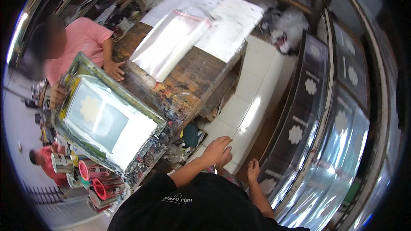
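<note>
My left hand [217, 150] hovers with its fingers stretched forward over the white floor, beside the workbench [188, 83]; nothing shows in it. My right hand [253, 171] is held low beside the rack of printed sheets [278, 145]. Its fingers look loosely bent and apart, and I see nothing in them. To the left, a person in a pink shirt [83, 38] has one hand on a tilted screen-printing frame [117, 87] and the other hand on the bench edge. Its mesh bears a pale flower shape [90, 109] and a grey-blue rectangle.
On the bench lie a stack of clear plastic film [171, 42] and large white sheets [231, 13]. Paint-stained cans [96, 175] stand at lower left. Crumpled plastic bags [287, 28] lie beyond the tiled floor [239, 98]. Another person [49, 162] is at far left.
</note>
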A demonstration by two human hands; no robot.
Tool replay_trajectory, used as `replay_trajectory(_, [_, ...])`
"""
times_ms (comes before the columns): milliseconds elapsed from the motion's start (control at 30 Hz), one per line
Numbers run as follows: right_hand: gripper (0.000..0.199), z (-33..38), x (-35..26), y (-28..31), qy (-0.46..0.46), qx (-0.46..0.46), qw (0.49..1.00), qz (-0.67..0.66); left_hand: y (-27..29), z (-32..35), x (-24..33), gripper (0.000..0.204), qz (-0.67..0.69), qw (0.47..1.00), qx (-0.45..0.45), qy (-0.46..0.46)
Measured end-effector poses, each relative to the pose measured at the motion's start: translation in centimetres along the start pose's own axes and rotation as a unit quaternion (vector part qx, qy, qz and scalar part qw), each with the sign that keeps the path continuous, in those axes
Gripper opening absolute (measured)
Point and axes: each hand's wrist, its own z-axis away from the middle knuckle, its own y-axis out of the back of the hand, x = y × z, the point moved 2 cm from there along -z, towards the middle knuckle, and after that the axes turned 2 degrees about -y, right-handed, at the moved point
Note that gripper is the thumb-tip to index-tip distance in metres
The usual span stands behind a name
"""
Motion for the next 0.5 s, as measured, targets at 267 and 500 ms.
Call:
replay_trajectory(267, [0.029,-13.4,-3.2,-0.3,-0.054,-0.218,0.974,-0.024,9.2,-4.3,1.2,0.033,0.011,0.98,0.189,0.061])
replay_trajectory(500, [0.026,-21.3,-5.0,2.8,-0.051,-0.229,0.972,0.005,13.0,-6.6,-0.9,0.039,-0.046,0.957,0.269,0.101])
